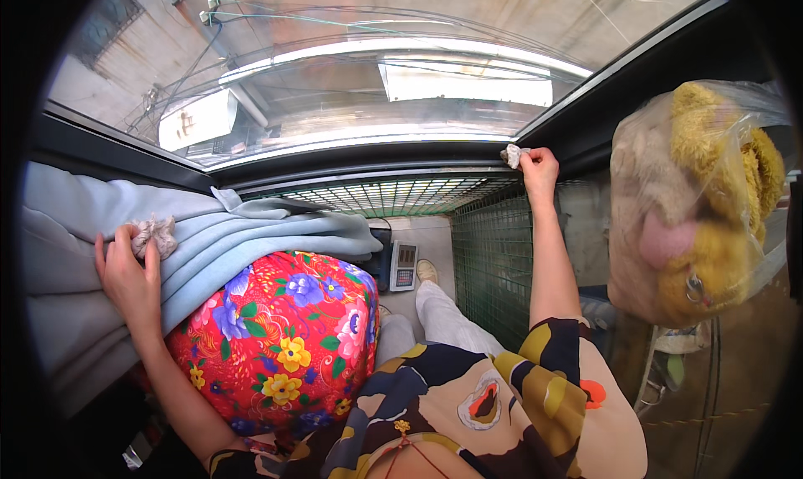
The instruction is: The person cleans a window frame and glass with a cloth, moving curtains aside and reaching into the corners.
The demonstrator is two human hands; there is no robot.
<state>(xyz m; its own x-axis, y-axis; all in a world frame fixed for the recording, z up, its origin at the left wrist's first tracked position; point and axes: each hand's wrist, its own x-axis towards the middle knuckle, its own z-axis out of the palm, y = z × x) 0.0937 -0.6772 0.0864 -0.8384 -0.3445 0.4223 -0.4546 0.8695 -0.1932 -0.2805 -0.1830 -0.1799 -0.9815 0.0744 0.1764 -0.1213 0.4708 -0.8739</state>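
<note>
My right hand [541, 170] pinches a small crumpled whitish cloth [514, 156] against the dark frame at the window's lower right corner. On the left, my left hand [128, 278] has its fingers around a crumpled greyish-beige cloth [156, 236], above a light blue fabric [216, 253] lying in folds. The window pane [326, 112] spans the view ahead, bordered by a black window frame [370, 156]. Beneath the blue fabric bulges a red floral fabric [295, 334], close to my body.
A green wire mesh [489, 259] runs below the window and down its right side. On the floor stands a grey digital scale [403, 265] near my shoe [426, 270]. A clear plastic bag with yellow plush toys [702, 228] is at the right. Cables and light-coloured canopies show outside.
</note>
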